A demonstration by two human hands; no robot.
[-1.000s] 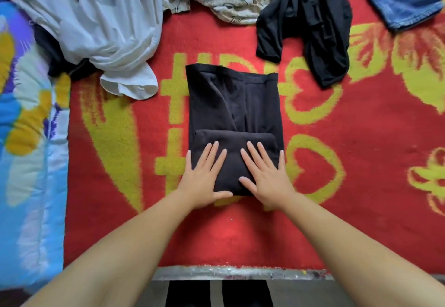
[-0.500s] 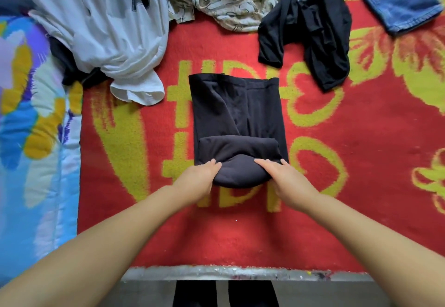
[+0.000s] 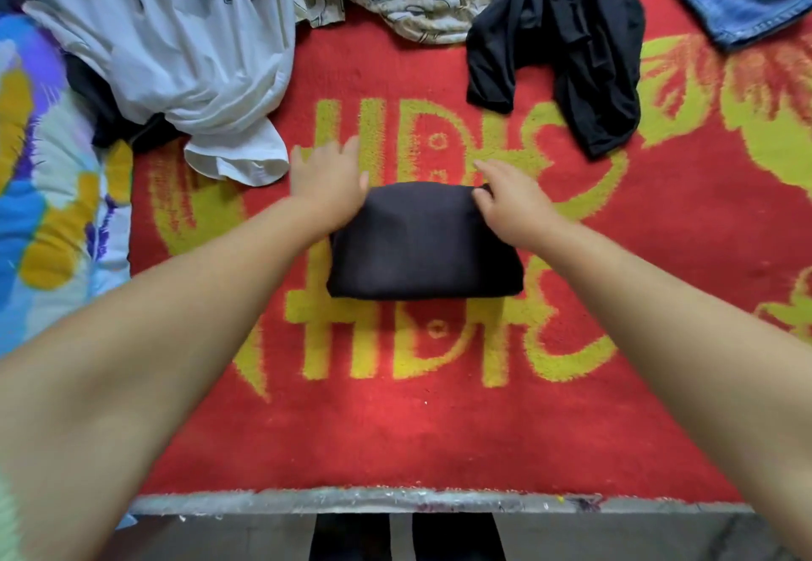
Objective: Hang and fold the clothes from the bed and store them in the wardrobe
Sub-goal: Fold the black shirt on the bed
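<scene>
Folded black garment [image 3: 424, 244] on red blanket [image 3: 395, 428]: left hand [image 3: 327, 184] w/ fingers spread at its far-left corner, right hand [image 3: 512, 200] pinching far-right corner.

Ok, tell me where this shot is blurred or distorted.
Head view: the left hand is smeared by motion blur, the right hand less so; the folded black garment and red blanket look fairly sharp; wide-angle distortion swells both forearms near the bottom corners; lighting is soft and even, no glare.
</scene>
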